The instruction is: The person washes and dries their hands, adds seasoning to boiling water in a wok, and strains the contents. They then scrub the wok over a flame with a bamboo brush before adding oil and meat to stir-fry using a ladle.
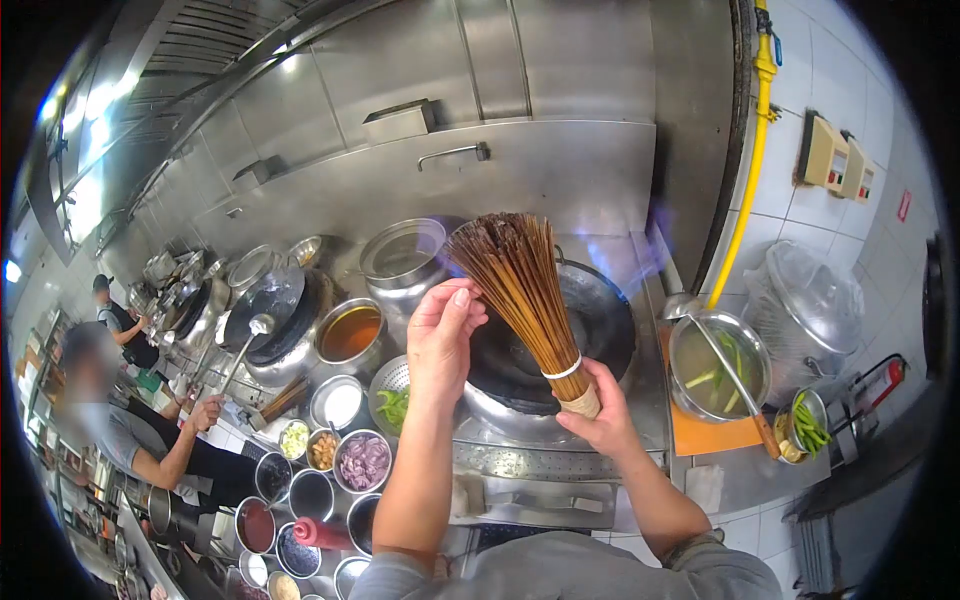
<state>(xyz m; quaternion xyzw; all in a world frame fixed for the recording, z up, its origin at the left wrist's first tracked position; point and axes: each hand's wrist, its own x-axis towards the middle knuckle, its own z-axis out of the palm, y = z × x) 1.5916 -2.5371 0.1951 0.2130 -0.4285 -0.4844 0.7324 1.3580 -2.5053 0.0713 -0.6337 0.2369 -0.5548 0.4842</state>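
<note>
The right hand (603, 412) is closed around the bound base of a bamboo brush (525, 300), just below its white tie (562, 369). The left hand (443, 318) is beside the bristles' upper left edge, thumb and fingertips drawn close together (whether they pinch a bristle, I cannot tell). So the brush stands between the 2 hands, tilted leftward, in front of a dark wok (600, 310). Bluish flames (655, 245) show behind it. Farther right, a ladle (738, 372) leans in a steel bowl (765, 375) of liquid and greens.
</note>
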